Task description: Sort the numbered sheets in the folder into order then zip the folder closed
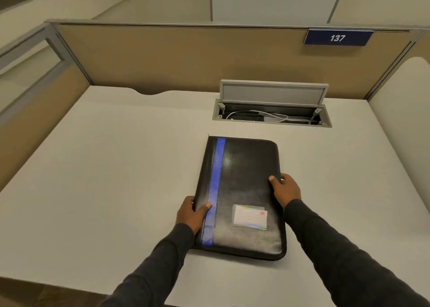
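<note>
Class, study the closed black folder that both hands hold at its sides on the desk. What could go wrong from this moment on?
1. The folder lies near the front edge of the desk. When the left hand and right hand open it, loose sheets might slide off.
2. The cable hatch behind it stands open, so sheets spread out there could slip in.

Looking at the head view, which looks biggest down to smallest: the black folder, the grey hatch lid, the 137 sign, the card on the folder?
1. black folder
2. grey hatch lid
3. 137 sign and card look about alike; the sign sits farther away, so unranked.
</note>
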`<state>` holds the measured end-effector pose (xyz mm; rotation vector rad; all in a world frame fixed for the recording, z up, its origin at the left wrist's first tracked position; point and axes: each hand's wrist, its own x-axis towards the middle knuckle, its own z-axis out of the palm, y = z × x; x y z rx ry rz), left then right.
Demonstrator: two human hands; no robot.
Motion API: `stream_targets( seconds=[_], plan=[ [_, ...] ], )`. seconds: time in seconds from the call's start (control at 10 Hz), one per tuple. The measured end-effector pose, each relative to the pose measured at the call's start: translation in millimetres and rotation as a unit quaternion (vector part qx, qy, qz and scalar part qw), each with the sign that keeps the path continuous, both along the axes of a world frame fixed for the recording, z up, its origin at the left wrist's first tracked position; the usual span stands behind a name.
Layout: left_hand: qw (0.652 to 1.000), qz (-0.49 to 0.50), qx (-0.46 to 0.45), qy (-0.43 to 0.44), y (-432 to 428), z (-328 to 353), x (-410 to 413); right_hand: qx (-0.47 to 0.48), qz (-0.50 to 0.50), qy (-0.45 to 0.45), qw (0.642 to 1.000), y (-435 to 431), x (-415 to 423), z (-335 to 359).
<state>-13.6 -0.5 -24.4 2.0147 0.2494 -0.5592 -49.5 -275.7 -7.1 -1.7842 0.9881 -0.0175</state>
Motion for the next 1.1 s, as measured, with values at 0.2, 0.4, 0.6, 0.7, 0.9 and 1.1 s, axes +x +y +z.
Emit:
stream_targets(
  seconds=[0.2,0.4,0.6,0.7,0.9,1.1],
  plan=[
    [0.990,-0.067,0.093,-0.078,-16,-9,-5,-0.175,0.065,0.054,0.981,3,2,-19],
    [0.950,-0.169,0.215,-0.150,-18,-15,-3,-0.261,0.099,0.089,0.956,12,-4,-24],
    [0.926,-0.207,0.262,-0.176,-14,-28,3,-0.345,0.149,0.164,0.912,36,-16,-35],
    [0.918,-0.226,0.279,-0.171,-14,-29,4,-0.346,0.154,0.181,0.908,43,-23,-39],
    [0.896,-0.244,0.314,-0.199,-9,-27,6,-0.359,0.176,0.191,0.896,50,-32,-34],
    [0.885,-0.241,0.323,-0.231,-5,-12,22,-0.405,0.280,0.130,0.861,64,-19,-21]
  ],
)
